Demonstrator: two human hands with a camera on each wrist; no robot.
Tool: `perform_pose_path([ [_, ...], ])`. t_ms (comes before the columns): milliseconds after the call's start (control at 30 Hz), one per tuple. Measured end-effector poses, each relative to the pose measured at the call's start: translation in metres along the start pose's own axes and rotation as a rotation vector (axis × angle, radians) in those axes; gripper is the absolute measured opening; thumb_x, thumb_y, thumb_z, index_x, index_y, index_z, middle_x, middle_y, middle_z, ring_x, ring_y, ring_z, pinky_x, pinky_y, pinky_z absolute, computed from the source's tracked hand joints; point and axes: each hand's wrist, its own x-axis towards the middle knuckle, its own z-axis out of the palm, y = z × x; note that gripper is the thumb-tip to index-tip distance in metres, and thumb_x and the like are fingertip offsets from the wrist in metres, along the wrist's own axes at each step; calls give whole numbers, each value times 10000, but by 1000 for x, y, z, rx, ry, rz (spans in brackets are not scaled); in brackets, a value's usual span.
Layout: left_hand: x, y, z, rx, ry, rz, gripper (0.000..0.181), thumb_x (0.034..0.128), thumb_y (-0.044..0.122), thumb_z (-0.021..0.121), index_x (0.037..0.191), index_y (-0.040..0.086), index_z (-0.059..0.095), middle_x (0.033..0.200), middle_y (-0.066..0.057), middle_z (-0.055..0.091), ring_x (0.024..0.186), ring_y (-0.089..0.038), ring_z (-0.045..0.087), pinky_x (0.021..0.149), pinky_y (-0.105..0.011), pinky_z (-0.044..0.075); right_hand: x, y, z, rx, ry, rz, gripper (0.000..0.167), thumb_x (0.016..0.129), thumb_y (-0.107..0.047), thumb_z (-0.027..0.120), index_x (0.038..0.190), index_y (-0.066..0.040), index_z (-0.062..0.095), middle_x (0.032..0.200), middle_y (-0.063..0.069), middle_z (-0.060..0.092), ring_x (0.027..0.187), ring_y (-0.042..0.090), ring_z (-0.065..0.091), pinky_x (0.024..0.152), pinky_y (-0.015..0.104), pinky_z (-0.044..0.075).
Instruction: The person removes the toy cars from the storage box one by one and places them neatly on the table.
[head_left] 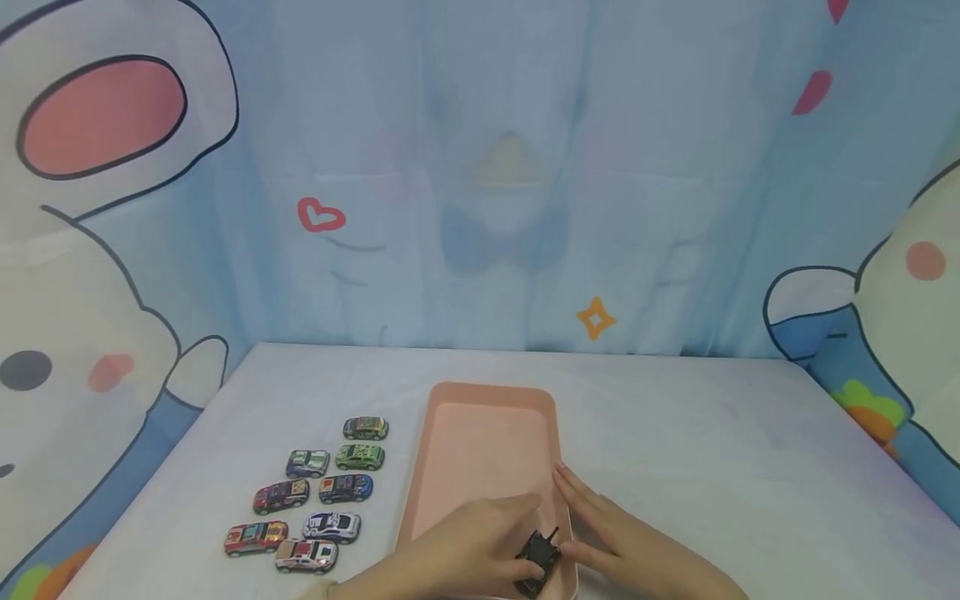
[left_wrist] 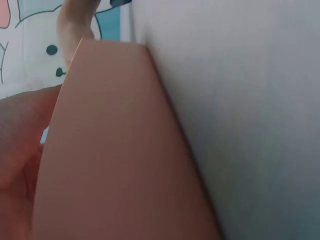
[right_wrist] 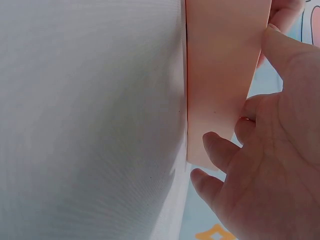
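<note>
A black toy with a thin rod sticking out, like a small tank (head_left: 538, 563), is at the near right end of a pink tray (head_left: 491, 442). My left hand (head_left: 468, 542) reaches over the tray and holds this toy between thumb and fingers. Along the tray's right rim lies my right hand (head_left: 637, 546), its fingers fairly straight and its thumb touching the rim close to the toy. The right wrist view shows the right hand (right_wrist: 270, 150) beside the tray's outer wall (right_wrist: 220, 75). In the left wrist view, the tray wall (left_wrist: 115, 135) hides most of the left hand (left_wrist: 22, 150).
Several small toy cars stand in two slanting columns left of the tray, among them a green car (head_left: 360, 457), a blue car (head_left: 346, 488) and a red car (head_left: 256, 538). Behind the white table (head_left: 712, 442) hangs a light blue cartoon curtain (head_left: 660, 167).
</note>
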Motion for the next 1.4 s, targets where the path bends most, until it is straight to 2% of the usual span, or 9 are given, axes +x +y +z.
perform_pose_path([
  [133,6,-3,15,-10,-10,-12,365,894,374,894,1073,193,632,746,201,525,673,70,498,585,-75,415,0,0,0,5,-2,5,775,1134,-371,557,1712,-51,152,1769,207,115,1551,511,221,1169,610,426],
  [333,19,-42,68,29,-24,31,391,869,486,896,1103,269,670,796,275,576,692,121,513,583,-98,425,1,0,0,0,-2,15,789,1128,-385,565,1708,-38,158,1765,217,126,1550,512,222,1176,613,419],
  [400,19,-42,70,51,-37,26,418,868,491,896,1161,253,716,875,261,651,754,113,556,625,-112,450,2,0,1,2,-7,22,791,1129,-390,560,1708,-38,152,1764,221,125,1550,512,223,1168,638,417],
  [500,16,-35,64,58,-49,4,441,865,432,913,1218,220,755,948,205,726,804,85,601,654,-125,470,3,0,2,-1,-7,28,794,1129,-399,559,1709,-39,153,1763,220,130,1549,510,232,1158,654,420],
  [733,5,4,14,33,-40,-77,223,849,155,912,1014,231,783,876,186,728,775,71,598,667,-115,461,1,-1,2,-9,6,22,793,1126,-389,567,1710,-44,155,1761,226,133,1545,512,238,1152,642,431],
  [833,3,10,3,67,-25,-82,216,849,139,905,1016,211,789,870,170,738,784,68,611,690,-107,471,1,-1,2,-14,-6,45,803,1123,-409,567,1712,-55,152,1762,224,133,1549,505,244,1138,669,432],
  [1067,1,6,2,118,19,-69,253,832,159,918,1059,187,810,903,152,753,843,40,652,743,-120,508,1,-3,2,-16,-16,73,815,1119,-446,558,1716,-71,150,1769,198,125,1562,487,226,1146,697,403],
  [1233,-3,-1,0,94,77,-71,269,796,133,932,1033,198,820,903,174,745,846,56,648,755,-122,515,1,-3,2,-12,-8,74,818,1117,-465,552,1720,-87,147,1774,182,118,1568,469,219,1157,692,396],
  [1400,-7,-6,-10,54,131,-122,329,776,148,947,1084,170,834,978,117,784,886,2,672,792,-175,543,1,-3,2,3,-2,83,828,1112,-484,553,1725,-115,138,1782,150,96,1579,449,198,1169,692,380],
])
